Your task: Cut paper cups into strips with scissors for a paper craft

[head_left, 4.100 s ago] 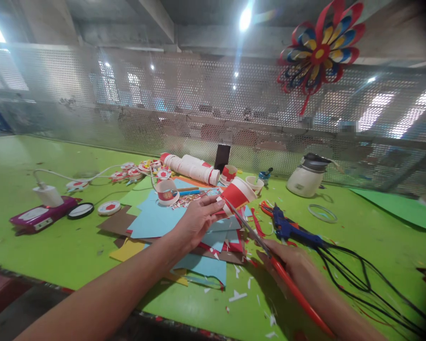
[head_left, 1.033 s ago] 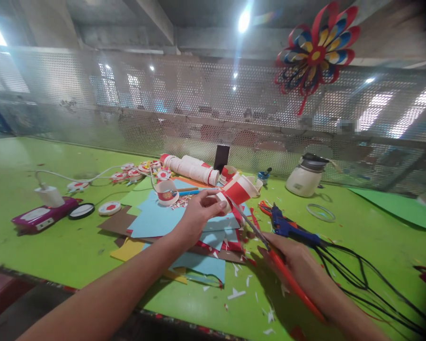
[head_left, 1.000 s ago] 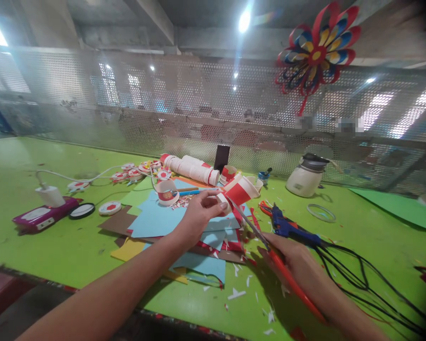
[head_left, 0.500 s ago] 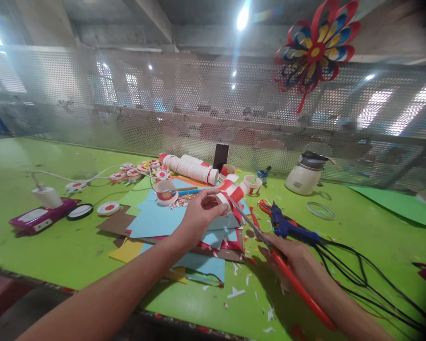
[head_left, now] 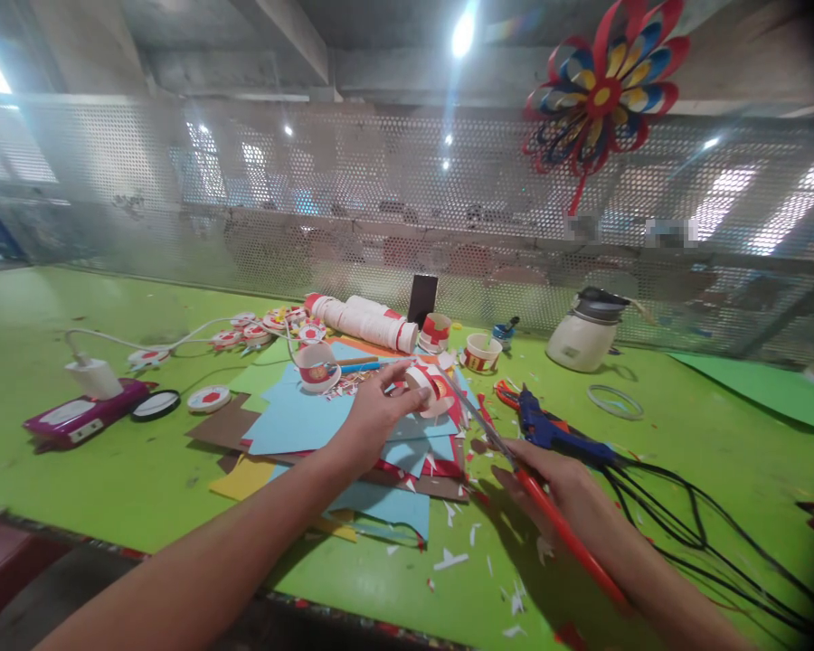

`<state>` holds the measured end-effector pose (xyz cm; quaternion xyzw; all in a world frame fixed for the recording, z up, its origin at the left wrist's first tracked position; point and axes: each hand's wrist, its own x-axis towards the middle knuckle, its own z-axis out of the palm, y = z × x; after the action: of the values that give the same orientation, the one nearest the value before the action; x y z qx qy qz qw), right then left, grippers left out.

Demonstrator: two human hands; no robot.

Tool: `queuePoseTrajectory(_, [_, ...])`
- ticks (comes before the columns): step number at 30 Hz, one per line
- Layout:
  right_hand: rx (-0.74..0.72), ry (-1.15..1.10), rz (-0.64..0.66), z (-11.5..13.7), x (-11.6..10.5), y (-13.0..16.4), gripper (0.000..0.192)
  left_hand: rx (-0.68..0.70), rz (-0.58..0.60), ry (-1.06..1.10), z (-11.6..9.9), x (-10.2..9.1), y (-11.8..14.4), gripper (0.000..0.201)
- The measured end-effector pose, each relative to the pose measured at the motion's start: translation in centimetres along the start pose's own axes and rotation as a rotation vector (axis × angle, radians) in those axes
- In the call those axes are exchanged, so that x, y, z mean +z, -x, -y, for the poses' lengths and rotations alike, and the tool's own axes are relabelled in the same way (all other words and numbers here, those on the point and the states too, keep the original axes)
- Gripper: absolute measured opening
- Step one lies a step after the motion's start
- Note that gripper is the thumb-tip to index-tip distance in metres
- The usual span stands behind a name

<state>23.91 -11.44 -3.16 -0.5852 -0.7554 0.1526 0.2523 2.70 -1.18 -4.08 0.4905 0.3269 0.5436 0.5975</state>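
My left hand [head_left: 376, 416] pinches a cut red-and-white paper cup [head_left: 435, 402] over the heap of coloured paper; part of a gold print shows on its side. Closed round the red handles of a long pair of scissors [head_left: 478, 420], my right hand [head_left: 563, 493] is lower on the right. The blades point up and left, with their tips close to the cup's right side; whether they touch it I cannot tell. Blue paper sheets [head_left: 305, 420] lie beneath the left hand. Two trimmed cups stand just behind, one red and white [head_left: 435, 334], one with a white rim [head_left: 481, 354].
A blue glue gun [head_left: 563, 438] with black cables lies right of the scissors. Farther back are a white kettle [head_left: 583, 334], stacked paper cups [head_left: 366, 324] and a dark phone [head_left: 422, 298]. A purple power strip [head_left: 85, 418] is at left. Paper scraps [head_left: 451, 559] litter the front.
The cup in my left hand has turned, and the red-and-white strips that stuck up to the right no longer show there. The scissors have shifted only slightly.
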Motion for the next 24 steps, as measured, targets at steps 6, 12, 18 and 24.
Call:
queuePoseTrajectory(6, [-0.03,-0.008,-0.015,-0.21,-0.14,0.13,0.038,0.031,0.138,0.042,-0.32,0.05,0.33,0.038])
queuePoseTrajectory(12, [-0.042,0.048,0.048,0.25,-0.03,0.48,0.038,0.073,0.11,0.058,-0.2,0.19,0.3,0.051])
queuePoseTrajectory(18, [-0.037,0.064,-0.013,0.37,-0.02,0.68,0.039,0.081,0.186,-0.003,-0.44,0.17,0.59,0.054])
queuePoseTrajectory(24, [-0.026,0.065,0.0,-0.01,0.33,0.53,0.042,0.09,0.207,-0.029,-0.72,0.18,0.69,0.054])
